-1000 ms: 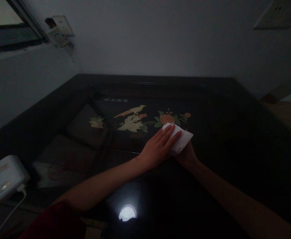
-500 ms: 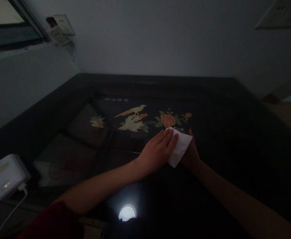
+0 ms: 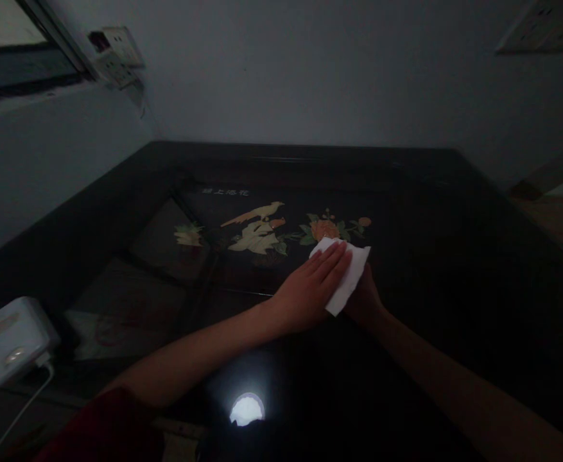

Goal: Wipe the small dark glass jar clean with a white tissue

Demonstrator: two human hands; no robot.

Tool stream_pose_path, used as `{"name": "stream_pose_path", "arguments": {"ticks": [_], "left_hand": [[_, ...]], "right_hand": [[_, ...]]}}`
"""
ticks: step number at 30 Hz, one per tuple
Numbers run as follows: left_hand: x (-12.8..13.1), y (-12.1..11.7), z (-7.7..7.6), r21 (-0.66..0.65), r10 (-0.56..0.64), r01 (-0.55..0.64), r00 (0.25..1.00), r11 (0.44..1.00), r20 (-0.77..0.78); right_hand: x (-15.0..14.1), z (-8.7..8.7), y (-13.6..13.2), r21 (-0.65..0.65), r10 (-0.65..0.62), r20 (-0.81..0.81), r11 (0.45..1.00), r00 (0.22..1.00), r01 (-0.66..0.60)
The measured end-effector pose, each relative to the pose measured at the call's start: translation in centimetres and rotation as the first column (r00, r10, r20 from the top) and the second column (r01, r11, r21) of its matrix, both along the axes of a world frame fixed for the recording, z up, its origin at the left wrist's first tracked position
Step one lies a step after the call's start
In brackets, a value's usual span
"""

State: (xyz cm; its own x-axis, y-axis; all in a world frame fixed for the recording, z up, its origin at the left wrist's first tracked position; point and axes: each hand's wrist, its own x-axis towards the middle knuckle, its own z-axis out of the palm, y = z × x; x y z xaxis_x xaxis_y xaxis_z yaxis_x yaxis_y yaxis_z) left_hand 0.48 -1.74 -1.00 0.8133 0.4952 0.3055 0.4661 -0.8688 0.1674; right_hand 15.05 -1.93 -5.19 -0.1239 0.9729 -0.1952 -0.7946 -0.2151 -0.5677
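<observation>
A white paper tissue point(image 3: 352, 277) lies between my hands, over the dark tabletop. My left hand point(image 3: 309, 289) presses on the tissue from the left, its fingers close together and stretched across the paper. On the other side, my right hand point(image 3: 368, 300) is closed beneath and behind the tissue. Most of its fingers are hidden, and whatever it holds under the paper cannot be made out. Just beyond the tissue, the orange flower decoration point(image 3: 324, 229) shows on the tabletop.
The glossy black table point(image 3: 435, 212) carries a bird decoration point(image 3: 262, 212) and pale lettering. At its left edge lies a white box-shaped device point(image 3: 14, 340) with a white cable point(image 3: 25, 404). Wall sockets point(image 3: 122, 48) sit at the back left. A round light reflects near the front.
The tissue has shifted slightly up and left and now covers the shiny edge that showed beneath it. My left fingers have slid a little rightward across the paper.
</observation>
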Motion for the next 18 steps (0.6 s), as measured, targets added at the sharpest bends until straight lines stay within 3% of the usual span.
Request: {"name": "stream_pose_path", "arguments": {"ticks": [3,8,18], "left_hand": [[-0.2,0.6,-0.1,0.005,0.030,-0.030,0.999,1.000,0.022],[-0.4,0.3,1.3,-0.033,0.083,-0.089,0.988,0.996,-0.133],[0.1,-2.5,2.5,0.153,0.205,-0.174,0.954,0.973,-0.217]], "right_hand": [[-0.1,0.4,0.0,-0.067,0.003,0.001,0.998,1.000,-0.003],[0.3,0.2,0.4,-0.115,0.012,-0.033,0.993,0.999,-0.016],[0.8,0.7,0.5,-0.115,0.134,-0.031,0.984,0.991,-0.136]]}}
